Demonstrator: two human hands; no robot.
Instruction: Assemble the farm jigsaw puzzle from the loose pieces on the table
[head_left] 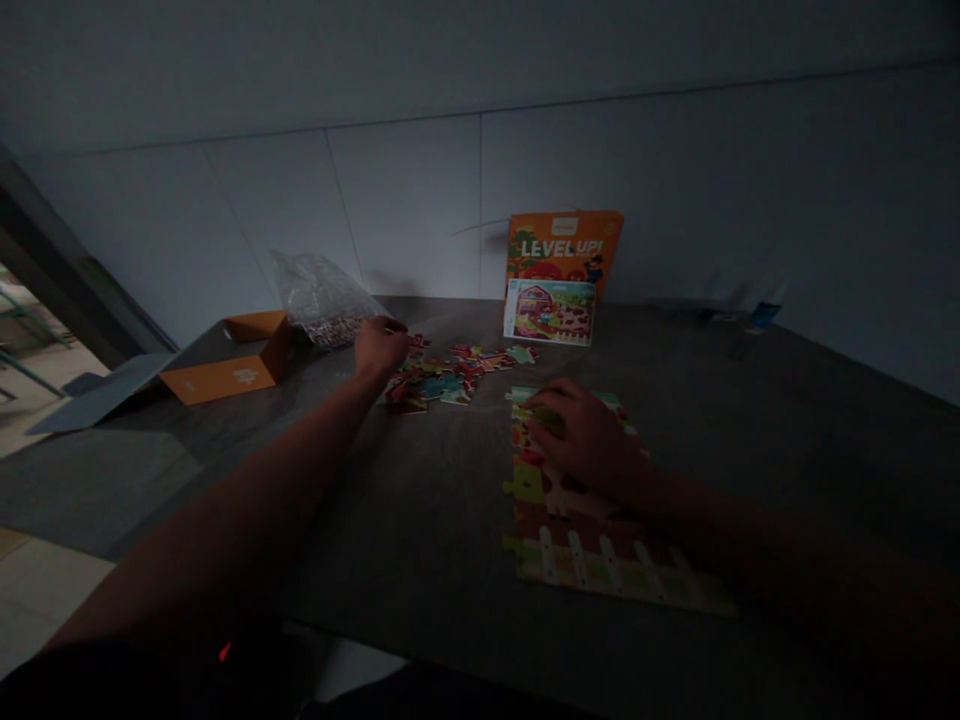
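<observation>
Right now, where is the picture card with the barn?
In the head view, the card stands right of centre, in front of the orange box, beyond the right hand, with loose puzzle pieces to its near left.

Loose jigsaw pieces [444, 386] mix red and teal on the grey counter [420, 520]; the joined puzzle [574, 510] nearer its front edge has printed white pickets; the back-edge puzzle box [564, 245] is orange.
</observation>
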